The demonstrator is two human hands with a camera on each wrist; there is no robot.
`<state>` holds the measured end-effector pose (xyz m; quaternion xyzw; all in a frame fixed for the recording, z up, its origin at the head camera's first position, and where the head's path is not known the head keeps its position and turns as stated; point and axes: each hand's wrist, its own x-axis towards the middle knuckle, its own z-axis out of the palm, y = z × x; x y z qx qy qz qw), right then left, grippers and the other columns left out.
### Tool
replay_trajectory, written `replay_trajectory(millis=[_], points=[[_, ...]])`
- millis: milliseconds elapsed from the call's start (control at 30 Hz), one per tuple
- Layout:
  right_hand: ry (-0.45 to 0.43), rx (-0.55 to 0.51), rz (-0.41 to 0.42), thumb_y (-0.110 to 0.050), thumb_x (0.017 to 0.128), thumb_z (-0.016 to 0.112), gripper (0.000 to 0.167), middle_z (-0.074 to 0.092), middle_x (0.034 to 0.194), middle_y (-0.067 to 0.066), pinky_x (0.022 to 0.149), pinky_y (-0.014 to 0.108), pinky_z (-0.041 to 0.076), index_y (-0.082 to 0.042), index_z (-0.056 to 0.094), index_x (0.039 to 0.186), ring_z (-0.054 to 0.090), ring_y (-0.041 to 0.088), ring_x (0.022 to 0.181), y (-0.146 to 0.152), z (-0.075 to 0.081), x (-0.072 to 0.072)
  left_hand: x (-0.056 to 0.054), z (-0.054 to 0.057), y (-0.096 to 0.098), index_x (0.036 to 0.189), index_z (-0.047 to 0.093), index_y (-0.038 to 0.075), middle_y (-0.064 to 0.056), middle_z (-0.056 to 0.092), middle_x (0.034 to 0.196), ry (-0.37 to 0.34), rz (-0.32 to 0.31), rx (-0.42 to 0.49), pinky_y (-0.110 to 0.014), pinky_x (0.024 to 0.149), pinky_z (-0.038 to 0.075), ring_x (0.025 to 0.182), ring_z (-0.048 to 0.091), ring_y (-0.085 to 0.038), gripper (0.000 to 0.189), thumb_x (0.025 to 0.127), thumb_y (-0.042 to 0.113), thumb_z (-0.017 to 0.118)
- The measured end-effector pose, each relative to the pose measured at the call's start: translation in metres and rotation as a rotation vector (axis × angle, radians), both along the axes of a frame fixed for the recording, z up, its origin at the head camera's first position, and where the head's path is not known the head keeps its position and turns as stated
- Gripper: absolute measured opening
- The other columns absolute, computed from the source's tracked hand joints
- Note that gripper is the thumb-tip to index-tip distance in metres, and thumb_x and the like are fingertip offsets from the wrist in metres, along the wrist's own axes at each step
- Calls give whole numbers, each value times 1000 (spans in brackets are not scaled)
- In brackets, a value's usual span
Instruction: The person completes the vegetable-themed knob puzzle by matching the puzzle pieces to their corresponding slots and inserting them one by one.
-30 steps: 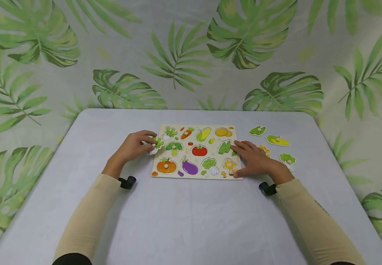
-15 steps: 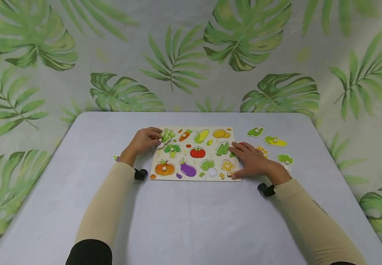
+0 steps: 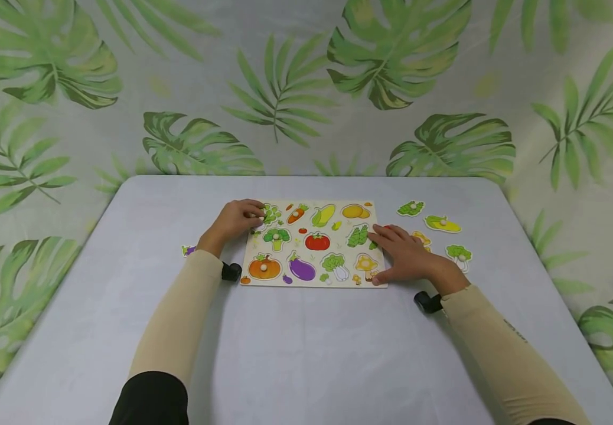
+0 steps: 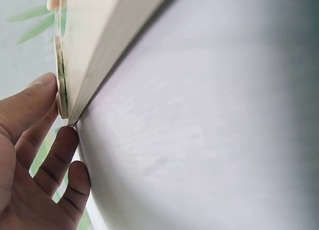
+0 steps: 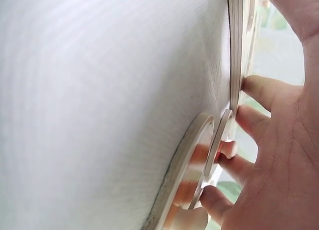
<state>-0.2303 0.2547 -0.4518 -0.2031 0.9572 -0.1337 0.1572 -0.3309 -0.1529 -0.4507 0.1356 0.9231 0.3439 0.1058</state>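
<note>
At the far left corner of a wooden vegetable puzzle board [image 3: 297,243], my left hand [image 3: 234,224] pinches a leafy green-and-white radish piece [image 3: 271,213]. In the left wrist view the thumb presses against the edge of this piece [image 4: 62,85], which lies close along the board's face; its knob is hidden. My right hand [image 3: 408,260] rests with spread fingers on the board's right edge. The right wrist view shows fingertips touching that edge [image 5: 236,55] and, beside them, loose knobbed pieces [image 5: 192,172]. Pumpkin [image 3: 264,267] and broccoli [image 3: 277,237] pieces with knobs sit in the board.
Right of the board lie loose pea [image 3: 410,208], corn [image 3: 443,223] and cabbage [image 3: 459,255] pieces, plus an orange-yellow one [image 3: 421,238] partly behind my right hand. An eggplant piece [image 3: 188,250] lies left, near my left wrist. The white table's far edge meets a leaf-patterned backdrop.
My left hand has carried the radish piece rightward and away from me, from beside the board onto its far left corner. The eggplant piece has come into sight. My right hand stays on the board.
</note>
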Motion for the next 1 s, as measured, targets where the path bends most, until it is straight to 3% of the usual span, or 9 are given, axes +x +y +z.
replay_trajectory(millis=[233,400,633,1000], points=[[-11,14,-5,-63,74,77,107,16,168,9,111,78,18,-19,27,158,10,42,153,0,0,-1,-11,-2,3,116,74,5,-9,57,145,8,-16,-27,-46,106,45,126,56,-31,26,94,16,67],[-14,16,-10,-61,73,78,108,16,168,8,111,78,18,-19,27,158,9,42,153,0,1,0,-13,0,3,117,73,5,-9,54,148,2,-21,-32,-47,111,42,135,51,-31,27,94,16,67],[-13,15,-6,-62,73,78,108,16,168,8,111,78,18,-20,27,158,10,41,153,0,-1,-1,-16,-2,5,118,73,6,-8,57,145,-9,-17,-55,-46,109,43,131,54,-31,28,94,19,67],[-6,-2,-4,-62,74,78,107,16,168,10,111,78,18,-18,27,158,10,43,153,1,-1,-1,-20,1,9,115,74,6,-10,61,134,62,-57,-123,-48,114,39,128,54,-32,25,94,18,67]])
